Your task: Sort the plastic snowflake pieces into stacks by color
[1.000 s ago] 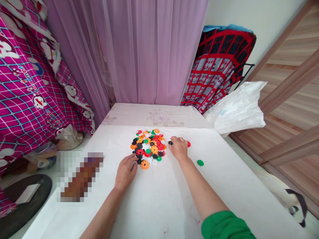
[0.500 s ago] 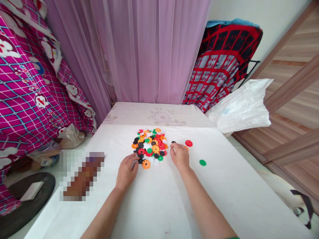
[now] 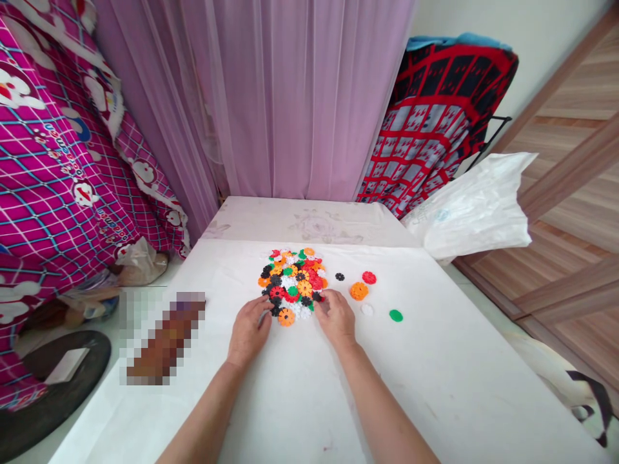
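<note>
A pile of plastic snowflake discs (image 3: 289, 281) in red, orange, black, white and green lies mid-table. At its lower left edge rests my left hand (image 3: 249, 327), its thumb and fingers apart, with the fingertips against black discs. My right hand (image 3: 337, 320) is at the pile's lower right edge, thumb and index finger parted beside a black disc (image 3: 317, 296). To the right of that hand lie separate discs: a black one (image 3: 340, 276), a red one (image 3: 369, 278), a small orange stack (image 3: 358, 291), a white one (image 3: 367, 310) and a green one (image 3: 396, 316).
The table (image 3: 290, 399) has a white cover, with a floral strip (image 3: 261, 219) at the far end. A blurred-out brown item (image 3: 167, 338) lies at its left. A white plastic bag (image 3: 478, 209) is beside the right far corner. Purple curtains (image 3: 309, 103) hang behind.
My right hand has moved left from the separate discs to the pile's edge, uncovering the orange stack and the white disc. My left hand stays at the pile.
</note>
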Motion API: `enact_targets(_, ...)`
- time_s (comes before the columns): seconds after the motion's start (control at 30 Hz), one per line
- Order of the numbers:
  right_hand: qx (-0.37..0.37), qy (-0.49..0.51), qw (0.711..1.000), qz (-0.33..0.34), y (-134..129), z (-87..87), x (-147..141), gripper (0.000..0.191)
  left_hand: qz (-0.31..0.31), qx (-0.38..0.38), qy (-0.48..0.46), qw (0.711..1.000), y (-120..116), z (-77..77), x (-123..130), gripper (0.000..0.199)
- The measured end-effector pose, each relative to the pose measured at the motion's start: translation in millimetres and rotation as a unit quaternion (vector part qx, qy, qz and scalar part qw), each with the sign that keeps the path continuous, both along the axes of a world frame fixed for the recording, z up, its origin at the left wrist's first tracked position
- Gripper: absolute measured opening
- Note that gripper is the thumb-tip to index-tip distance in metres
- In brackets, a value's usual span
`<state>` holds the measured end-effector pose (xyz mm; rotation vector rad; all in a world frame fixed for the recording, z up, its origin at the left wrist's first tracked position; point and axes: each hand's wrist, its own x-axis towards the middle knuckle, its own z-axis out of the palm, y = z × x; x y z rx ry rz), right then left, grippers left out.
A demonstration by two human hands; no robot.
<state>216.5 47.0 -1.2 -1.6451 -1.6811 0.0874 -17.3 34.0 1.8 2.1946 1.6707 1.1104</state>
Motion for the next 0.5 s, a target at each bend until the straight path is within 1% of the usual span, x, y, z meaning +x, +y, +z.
enact_targets(0.2, -0.014, -0.033, 0.999, -0.015, 13.5, -2.0, -3.8, 0.014, -0.001, 0.004, 0.004, 1.0, 0.1, 0.5, 0.9, 0.023)
enact_targets(0.4, -0.007, 0.005, 0.999, -0.034, 12.9, -11.1, -3.0, 0.021, 0.0, 0.009, -0.004, 1.0, 0.6, -2.6, 0.6, 0.022)
enact_targets(0.5, 0.007, 0.018, 0.999, -0.039, 13.0, -8.2, 2.7, 0.025, -0.002, 0.006, -0.006, 1.0, 0.2, -2.7, 0.9, 0.022)
